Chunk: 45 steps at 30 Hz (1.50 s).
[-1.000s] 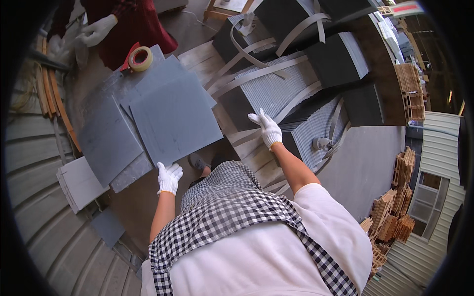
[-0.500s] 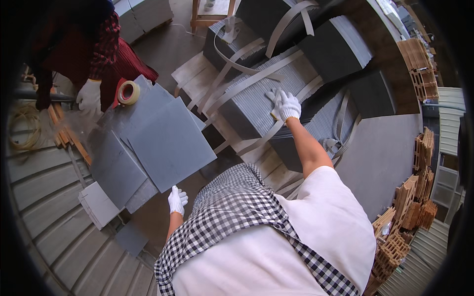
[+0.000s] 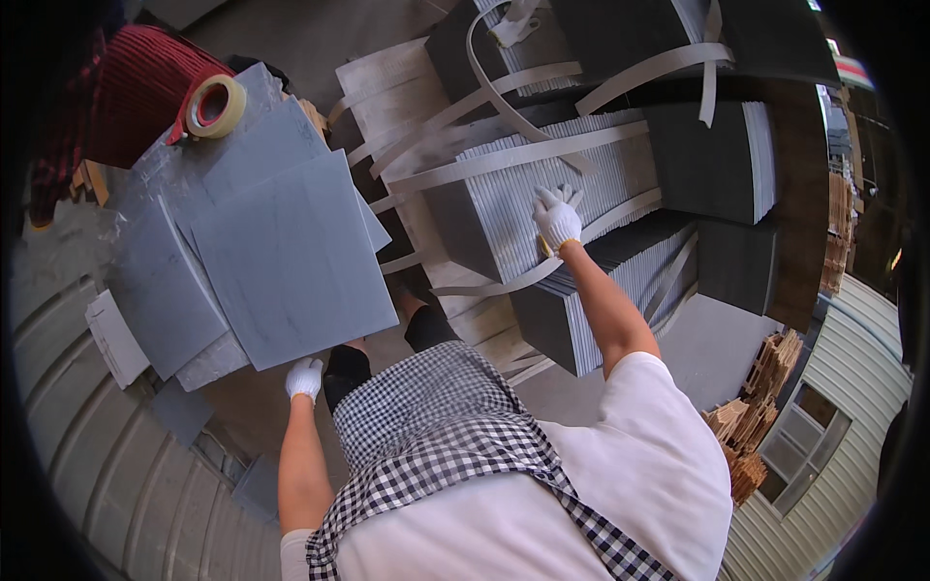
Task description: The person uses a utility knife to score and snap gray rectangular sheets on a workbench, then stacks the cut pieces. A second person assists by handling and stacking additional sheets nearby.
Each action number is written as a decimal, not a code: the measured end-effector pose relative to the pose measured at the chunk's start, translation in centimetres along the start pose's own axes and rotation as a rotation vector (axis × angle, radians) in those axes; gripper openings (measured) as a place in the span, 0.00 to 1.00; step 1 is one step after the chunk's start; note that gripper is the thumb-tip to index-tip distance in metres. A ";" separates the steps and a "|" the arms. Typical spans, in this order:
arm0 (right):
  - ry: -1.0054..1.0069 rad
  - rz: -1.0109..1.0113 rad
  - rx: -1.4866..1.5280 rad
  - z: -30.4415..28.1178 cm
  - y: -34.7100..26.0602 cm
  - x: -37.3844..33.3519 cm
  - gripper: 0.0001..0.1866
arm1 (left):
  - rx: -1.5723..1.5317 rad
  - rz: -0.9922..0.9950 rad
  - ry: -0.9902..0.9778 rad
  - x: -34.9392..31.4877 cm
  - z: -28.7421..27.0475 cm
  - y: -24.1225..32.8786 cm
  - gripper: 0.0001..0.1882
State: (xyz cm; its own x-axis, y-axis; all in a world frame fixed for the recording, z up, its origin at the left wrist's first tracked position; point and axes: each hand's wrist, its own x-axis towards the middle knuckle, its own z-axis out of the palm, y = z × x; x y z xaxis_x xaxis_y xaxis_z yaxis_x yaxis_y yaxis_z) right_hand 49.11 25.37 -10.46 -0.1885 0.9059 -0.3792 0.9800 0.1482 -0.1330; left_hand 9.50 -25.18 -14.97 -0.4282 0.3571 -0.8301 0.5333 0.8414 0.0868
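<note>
My right hand (image 3: 557, 221), in a white knit glove, rests with fingers spread on the upper edges of a tight row of thin grey slabs (image 3: 504, 198) standing on edge. A bit of yellow trim shows beside its wrist; whether a loose glove lies under the palm I cannot tell. My left hand (image 3: 303, 378), also gloved, is just by the near edge of a flat grey slab (image 3: 295, 257). Its fingers are foreshortened, and no hold on the slab shows. That slab lies askew over others on a surface to my left.
A tape roll in a red dispenser (image 3: 215, 107) lies behind the slabs. Pale straps (image 3: 523, 160) loop over the slab rows. A loose glove (image 3: 513, 24) lies on the far row. A person in red (image 3: 126, 92) stands far left. Wooden pieces (image 3: 765, 387) are stacked at right.
The view has turned and shifted. My right hand stays on the slab row, its fingers more spread. My left hand has come beside the flat slab's near edge. The other person's gloved hand has left view.
</note>
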 end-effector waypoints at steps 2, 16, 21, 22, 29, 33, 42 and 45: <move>0.119 -0.144 -0.072 1.4 0.3 -0.3 0.20 | 0.097 -0.160 -0.203 0.6 0.7 1.5 0.24; -0.580 -0.149 0.333 4.4 -6.3 -16.5 0.18 | -0.129 -0.368 -0.233 4.8 9.9 0.4 0.16; -0.548 -0.039 0.354 4.1 -7.4 -16.2 0.18 | -0.126 -0.317 -0.301 5.1 10.6 0.8 0.19; -0.558 -0.022 0.370 4.2 -7.7 -16.4 0.18 | -0.124 -0.307 -0.310 5.3 10.7 1.2 0.19; -0.515 -0.154 0.224 4.1 -9.4 -18.1 0.18 | -0.132 0.104 -0.064 8.3 21.9 -3.6 0.23; -0.533 -0.110 0.217 4.4 -9.8 -18.8 0.19 | -0.266 0.097 0.006 8.9 23.4 -5.1 0.13; -0.412 -0.144 0.246 5.5 -9.0 -19.1 0.19 | -0.314 0.225 -0.313 10.4 25.3 -9.9 0.09; -0.434 -0.108 0.225 4.5 -8.9 -19.1 0.19 | -0.372 0.184 -0.103 8.5 21.2 -6.8 0.10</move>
State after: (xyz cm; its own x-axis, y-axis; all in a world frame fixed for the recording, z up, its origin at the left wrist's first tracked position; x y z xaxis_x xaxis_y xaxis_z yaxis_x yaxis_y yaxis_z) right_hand 43.67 4.91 -6.15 -0.3447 0.6344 -0.6919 0.9241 0.0998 -0.3689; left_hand 17.66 -36.43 -34.32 -0.2652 0.4884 -0.8314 0.2866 0.8632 0.4156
